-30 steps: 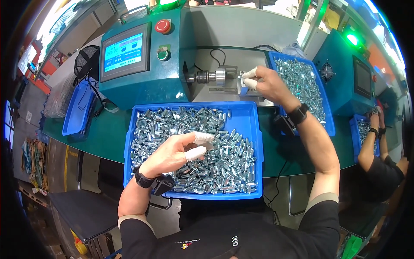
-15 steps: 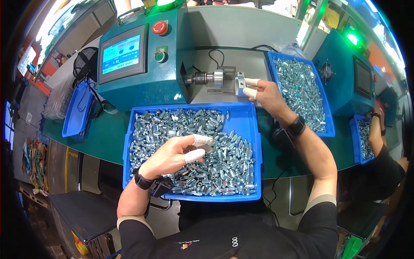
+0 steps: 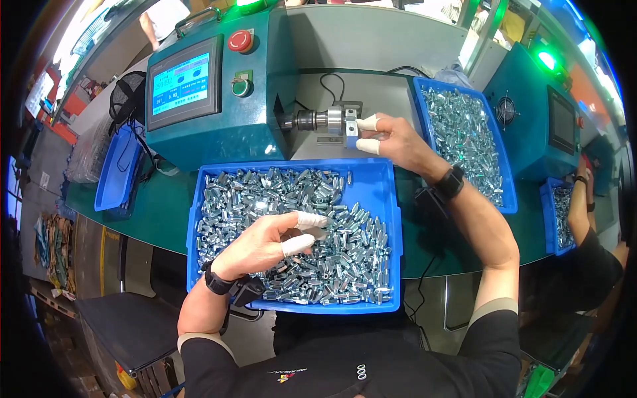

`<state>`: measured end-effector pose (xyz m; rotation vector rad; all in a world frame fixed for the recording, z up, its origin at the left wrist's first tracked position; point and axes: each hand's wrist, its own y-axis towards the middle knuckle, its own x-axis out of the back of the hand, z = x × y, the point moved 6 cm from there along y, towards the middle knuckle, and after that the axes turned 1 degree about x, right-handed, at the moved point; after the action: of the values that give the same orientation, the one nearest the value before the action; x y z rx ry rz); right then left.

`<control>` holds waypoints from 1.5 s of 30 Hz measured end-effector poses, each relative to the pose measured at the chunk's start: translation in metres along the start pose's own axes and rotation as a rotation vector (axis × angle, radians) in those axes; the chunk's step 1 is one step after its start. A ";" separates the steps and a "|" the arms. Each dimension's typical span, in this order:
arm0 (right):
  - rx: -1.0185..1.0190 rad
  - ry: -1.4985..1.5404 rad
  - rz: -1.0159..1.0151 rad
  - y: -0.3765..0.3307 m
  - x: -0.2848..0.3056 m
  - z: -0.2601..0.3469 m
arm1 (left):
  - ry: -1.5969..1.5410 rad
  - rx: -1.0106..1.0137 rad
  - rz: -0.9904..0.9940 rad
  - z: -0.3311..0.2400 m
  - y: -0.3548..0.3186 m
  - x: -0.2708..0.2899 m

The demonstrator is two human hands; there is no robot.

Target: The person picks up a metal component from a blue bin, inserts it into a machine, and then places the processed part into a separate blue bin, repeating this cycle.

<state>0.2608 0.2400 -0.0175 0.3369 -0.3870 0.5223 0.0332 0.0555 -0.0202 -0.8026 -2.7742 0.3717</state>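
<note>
The right hand (image 3: 405,142) has its white-tipped fingers apart, tips against the right side of a metal block (image 3: 351,129), just right of the round silver chuck (image 3: 336,121). The left hand (image 3: 259,245) is over metal parts (image 3: 345,265) in the near blue tray (image 3: 373,178), finger and thumb slightly parted; whether they hold one, I cannot tell. Far left, a lit screen (image 3: 179,85) shows writing and figures; small lettering marks the black shirt (image 3: 424,365).

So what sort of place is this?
Likely a factory workshop: a teal machine with a touchscreen stands by a blue tray full of small metal parts, and a similar machine stands at the right.
</note>
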 end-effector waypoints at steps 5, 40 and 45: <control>0.063 0.007 0.105 0.008 0.000 -0.004 | -0.003 0.010 -0.001 0.000 0.001 -0.001; -0.210 0.199 -0.032 -0.001 0.021 -0.030 | -0.003 -0.064 -0.006 0.001 0.000 0.002; -0.421 0.297 -0.210 0.002 0.031 -0.039 | 0.054 -0.096 -0.009 -0.002 -0.002 0.002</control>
<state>0.2949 0.2700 -0.0381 -0.1072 -0.1625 0.2689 0.0313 0.0554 -0.0179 -0.8094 -2.7616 0.2126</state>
